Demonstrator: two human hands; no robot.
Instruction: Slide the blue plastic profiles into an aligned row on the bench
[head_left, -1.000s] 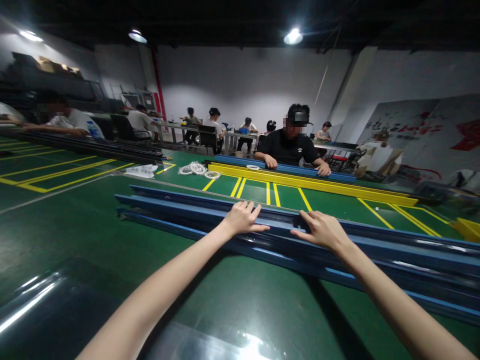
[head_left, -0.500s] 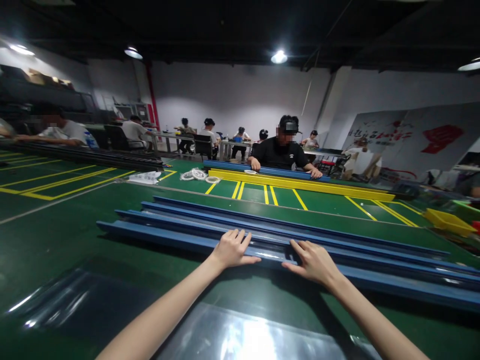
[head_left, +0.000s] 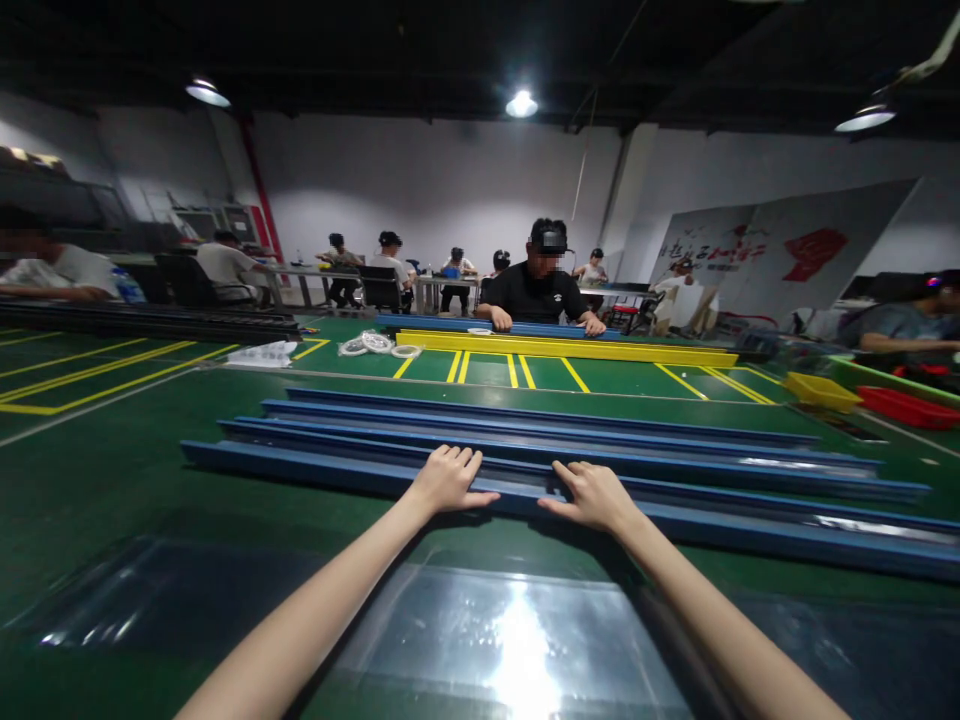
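Observation:
Long blue channel-shaped profiles lie side by side across the green table. My left hand (head_left: 446,480) grips the nearest blue channel (head_left: 517,499), fingers hooked over into the trough and thumb along its near wall. A short way to the right, my right hand (head_left: 595,495) holds the same channel in a like way, its thumb pointing left. Bare channel shows between the two hands. Just beyond it rest the other blue channels (head_left: 675,462), untouched by my hands. Clear plastic film (head_left: 405,630) lies on the table under my forearms, reflecting the lamp light.
Across the table a person in black (head_left: 534,290) has both hands at another blue channel, behind a yellow profile (head_left: 562,347). White coils (head_left: 375,343) and a clear bag (head_left: 261,354) lie left. Yellow (head_left: 821,391) and red (head_left: 911,407) trays stand right.
My view has turned to the right, bringing the red tray into sight. Both hands remain on the nearest channel. Any movement of the channel itself is hard to separate from the camera's turn.

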